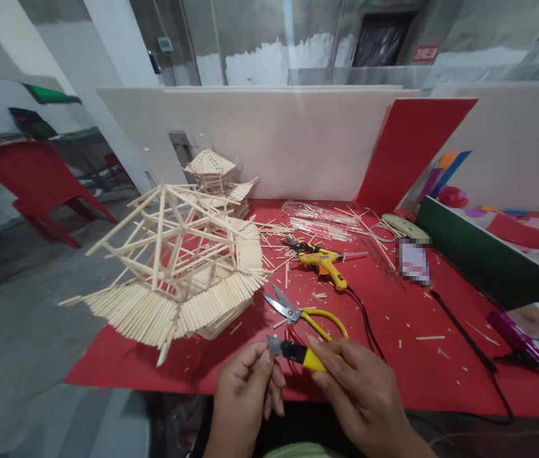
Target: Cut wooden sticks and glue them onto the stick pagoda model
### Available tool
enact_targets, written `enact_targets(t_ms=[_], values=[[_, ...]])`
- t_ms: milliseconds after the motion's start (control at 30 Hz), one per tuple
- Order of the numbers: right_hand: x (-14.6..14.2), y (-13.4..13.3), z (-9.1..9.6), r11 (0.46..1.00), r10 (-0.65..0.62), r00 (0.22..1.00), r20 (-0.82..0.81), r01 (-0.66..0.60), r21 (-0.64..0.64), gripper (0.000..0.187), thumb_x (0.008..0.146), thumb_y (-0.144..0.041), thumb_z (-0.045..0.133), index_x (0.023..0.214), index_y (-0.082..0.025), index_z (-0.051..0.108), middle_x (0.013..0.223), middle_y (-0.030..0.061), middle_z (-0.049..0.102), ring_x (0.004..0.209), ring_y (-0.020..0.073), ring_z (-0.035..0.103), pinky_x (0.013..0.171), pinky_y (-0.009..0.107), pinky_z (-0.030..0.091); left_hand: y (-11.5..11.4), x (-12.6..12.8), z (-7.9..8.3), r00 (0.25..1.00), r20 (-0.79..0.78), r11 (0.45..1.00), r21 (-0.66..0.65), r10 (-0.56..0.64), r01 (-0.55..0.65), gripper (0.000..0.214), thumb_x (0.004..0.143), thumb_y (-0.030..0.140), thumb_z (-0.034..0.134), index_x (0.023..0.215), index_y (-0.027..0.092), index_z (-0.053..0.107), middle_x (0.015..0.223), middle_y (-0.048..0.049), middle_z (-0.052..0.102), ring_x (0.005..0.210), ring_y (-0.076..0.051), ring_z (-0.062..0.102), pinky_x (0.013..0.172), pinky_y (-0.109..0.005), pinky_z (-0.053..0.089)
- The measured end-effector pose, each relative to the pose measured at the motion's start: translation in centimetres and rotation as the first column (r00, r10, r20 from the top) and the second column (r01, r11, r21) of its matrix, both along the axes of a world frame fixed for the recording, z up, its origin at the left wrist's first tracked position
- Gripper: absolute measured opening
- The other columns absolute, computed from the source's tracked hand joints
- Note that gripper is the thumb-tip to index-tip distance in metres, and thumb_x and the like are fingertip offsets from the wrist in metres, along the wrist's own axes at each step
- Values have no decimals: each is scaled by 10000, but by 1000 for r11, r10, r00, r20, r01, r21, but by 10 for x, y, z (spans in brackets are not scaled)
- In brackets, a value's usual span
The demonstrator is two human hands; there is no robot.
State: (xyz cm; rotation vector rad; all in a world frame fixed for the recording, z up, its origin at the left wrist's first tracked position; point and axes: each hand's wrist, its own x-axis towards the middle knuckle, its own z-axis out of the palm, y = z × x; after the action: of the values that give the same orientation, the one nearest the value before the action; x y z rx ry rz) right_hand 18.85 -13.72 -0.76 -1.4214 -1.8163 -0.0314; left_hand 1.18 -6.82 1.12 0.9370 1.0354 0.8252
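Observation:
My right hand (362,381) is wrapped round a yellow and black utility knife (293,351), its blade pointing left. The blade's tip reaches the pinched fingers of my left hand (246,381); whatever sits between them is too small to make out. Just beyond the knife lie open scissors (288,312) with yellow and red handles. A yellow hot glue gun (324,264) rests farther back beside dark pliers (300,245). To the left stands a pagoda-like model (188,273) of pale wooden sticks, with bare roof framing above a slatted eave.
Behind it is a smaller stick pagoda (215,175). Loose sticks and a plastic bag of sticks (324,222) lie on the red tabletop (422,375). A green-sided box (498,254) and a purple item (531,343) stand at right. A black cable (464,331) crosses the right side.

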Motion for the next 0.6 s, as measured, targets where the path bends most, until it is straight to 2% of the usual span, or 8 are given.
enact_targets(t_ms=[300,367,400,467,533,600], values=[[1,2,-8,1000,-16,997,72,17,-21,440,940,-202,545,1376,-249,519,957,69,664,832,171,627,695,282,481,-5,-2,0,1000,6,1000,29,7,-7,381,761,513,717,655,154,648,509,-2,585,322,-62,467,349,-166,300],[13,4,-11,994,-109,989,102,111,-15,400,951,-234,536,1349,-263,553,944,59,671,783,162,628,673,272,464,-10,-6,4,1000,2,998,55,15,-15,362,754,504,729,669,158,667,498,-4,583,315,-65,459,347,-172,306],[24,4,-12,979,-204,972,114,206,-6,377,960,-259,525,1334,-269,571,930,54,677,745,155,626,648,265,452,-12,-9,7,1000,3,997,66,26,-26,350,749,500,737,686,161,678,493,-5,584,311,-68,459,343,-173,303],[55,4,-11,888,-457,881,121,459,12,356,982,-321,490,1320,-272,593,892,47,689,694,155,627,602,260,431,-15,-15,11,998,7,995,74,59,-60,346,752,502,737,701,164,684,481,-9,587,296,-70,457,327,-169,275],[91,1,-8,729,-675,726,128,684,-35,411,995,-412,446,1368,-280,557,911,51,704,743,185,650,586,271,432,-14,-18,12,994,41,993,49,105,-107,361,736,514,750,704,161,680,514,-22,619,312,-80,489,330,-170,302],[120,-4,-7,581,-775,587,235,808,-99,450,972,-506,439,1354,-308,574,995,60,726,764,223,671,520,285,406,-9,-15,11,990,83,993,-32,116,-114,373,698,514,783,784,164,685,624,-65,699,407,-138,605,342,-174,341]])
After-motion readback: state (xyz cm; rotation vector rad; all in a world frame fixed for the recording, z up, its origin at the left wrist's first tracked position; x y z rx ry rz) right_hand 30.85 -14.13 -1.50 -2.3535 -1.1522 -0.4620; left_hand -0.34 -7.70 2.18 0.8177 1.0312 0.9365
